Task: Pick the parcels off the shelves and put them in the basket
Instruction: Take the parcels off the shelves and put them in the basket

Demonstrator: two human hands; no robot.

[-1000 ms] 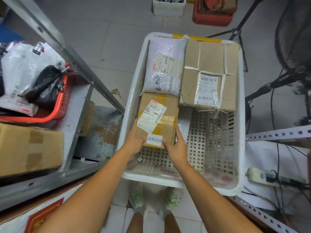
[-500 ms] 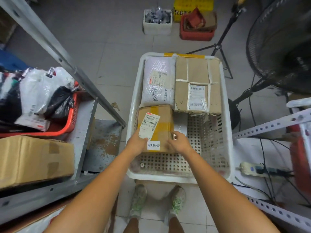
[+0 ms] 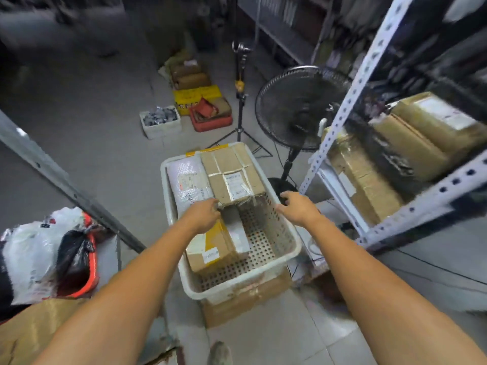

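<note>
Cardboard parcel (image 3: 210, 248) is seen lying in the white basket (image 3: 287, 256), left hand (image 3: 203, 214) loosely curled above it, right hand (image 3: 297, 208) spread, empty.

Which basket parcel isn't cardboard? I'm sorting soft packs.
The white bubble-wrap parcel at the basket's far left; the two beside it are brown cardboard boxes.

White perforated basket (image 3: 287, 256) holds brown parcels (image 3: 232, 175); black fan (image 3: 297, 109) beside.
</note>
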